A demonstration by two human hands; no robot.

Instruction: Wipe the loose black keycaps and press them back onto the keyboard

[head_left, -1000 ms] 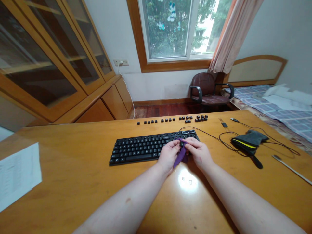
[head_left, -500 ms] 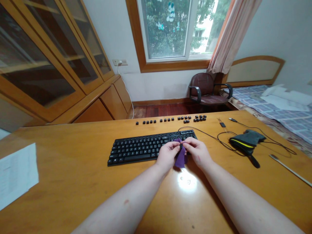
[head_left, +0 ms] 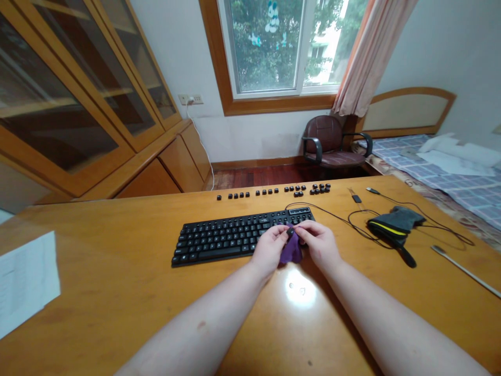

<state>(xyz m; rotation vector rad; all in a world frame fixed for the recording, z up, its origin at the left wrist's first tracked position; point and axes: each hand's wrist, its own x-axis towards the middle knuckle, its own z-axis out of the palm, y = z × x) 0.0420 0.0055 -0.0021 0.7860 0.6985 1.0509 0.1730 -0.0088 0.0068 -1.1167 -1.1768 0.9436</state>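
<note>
My left hand [head_left: 270,246] pinches a small black keycap [head_left: 290,232] between thumb and fingers. Beside it, my right hand [head_left: 318,241] is closed on a purple cloth [head_left: 291,251], which hangs down between both hands and touches the keycap. Both hands are over the right end of a black keyboard [head_left: 219,240], hiding part of its number pad. Along the far edge of the desk, several loose black keycaps [head_left: 267,191] stand in small groups.
On the right lie a grey cloth with a yellow stripe [head_left: 397,224], a keycap puller [head_left: 356,198], a coiled black cable [head_left: 348,222] and a thin brush [head_left: 465,270]. White papers [head_left: 29,282] are at the left of the wooden desk [head_left: 117,292]. A chair [head_left: 329,141] stands beyond.
The keycap has turned and shifted slightly in my left fingers. The purple cloth's hanging end has bunched up and spread wider. Both hands stay in nearly the same place.
</note>
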